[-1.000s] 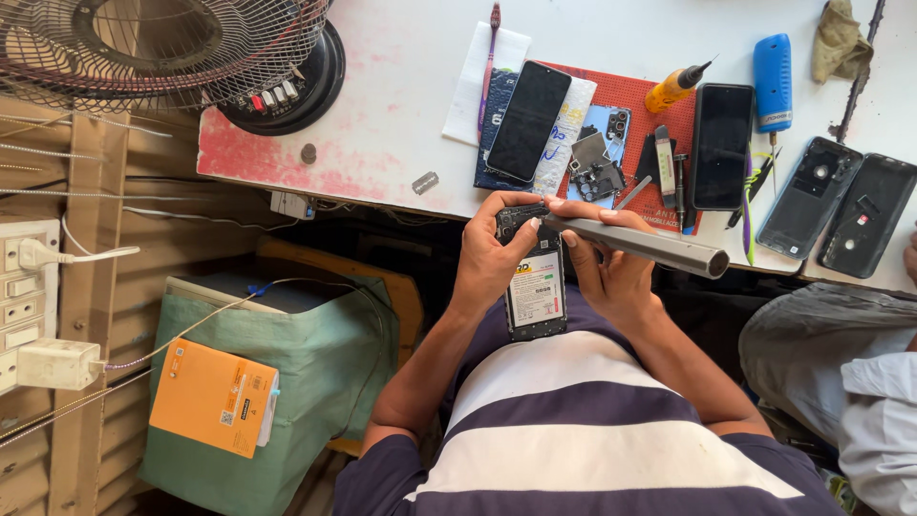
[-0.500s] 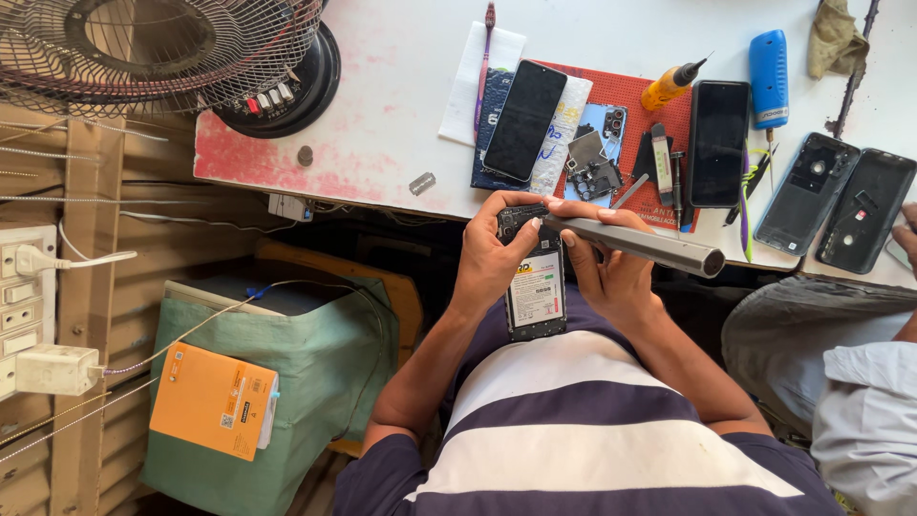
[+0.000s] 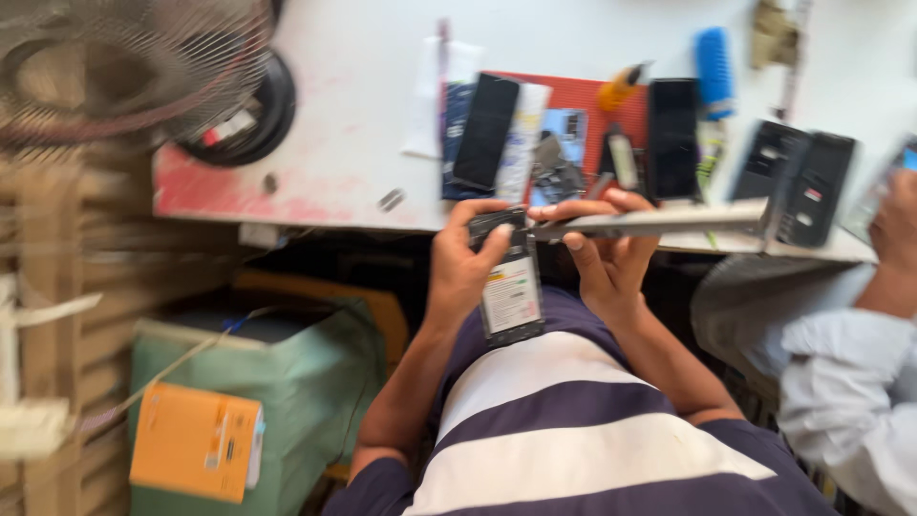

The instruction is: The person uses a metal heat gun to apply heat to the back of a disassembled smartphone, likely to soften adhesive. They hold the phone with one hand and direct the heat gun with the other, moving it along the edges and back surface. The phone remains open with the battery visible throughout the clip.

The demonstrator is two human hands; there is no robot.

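Since half a second ago the view has blurred and slid leftward, while both hands have stayed at the near edge of the tabletop [image 3: 363,86] with the same things in them. Left hand [image 3: 460,272] keeps a closed grip around the opened phone [image 3: 509,287], thumb pressed on its upper end; the phone stands lengthwise toward the body, its back off and a battery with a white label showing, held just below the tabletop's edge and over the striped shirt [image 3: 573,430]. Right hand [image 3: 611,263] keeps a closed grip on a long grey tool [image 3: 659,222], which lies crosswise along the edge with its left tip just beside the phone's top. On the tabletop behind lie a red mat [image 3: 583,96], several dark phones [image 3: 673,139], a blue brush [image 3: 712,57] and an orange-handled tool [image 3: 619,88]. A fan [image 3: 124,67] stands at the left. Another person's hand [image 3: 896,225] in a pale sleeve shows at the right edge.
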